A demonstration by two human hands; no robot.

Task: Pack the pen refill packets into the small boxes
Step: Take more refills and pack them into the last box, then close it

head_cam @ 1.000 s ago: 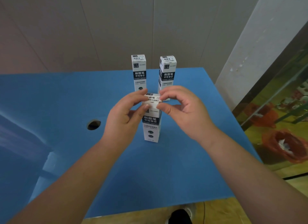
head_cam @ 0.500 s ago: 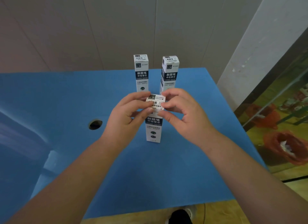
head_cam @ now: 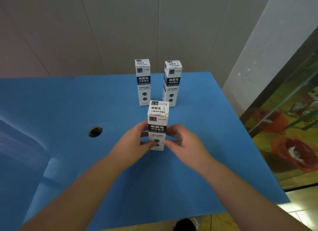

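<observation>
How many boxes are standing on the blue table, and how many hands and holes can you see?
Boxes: 3, the near box between the hands, the back left box and the back right box
Hands: 2, left hand and right hand
Holes in the table: 1, the round hole
Total: 6

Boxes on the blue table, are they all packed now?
Nearly, it seems. Two tall white cardboard boxes stand shut at the back of the blue foam table. The left hand and right hand hold the near white box low on its sides; its top flap looks shut. No loose refill packets show, so little looks left.
</observation>
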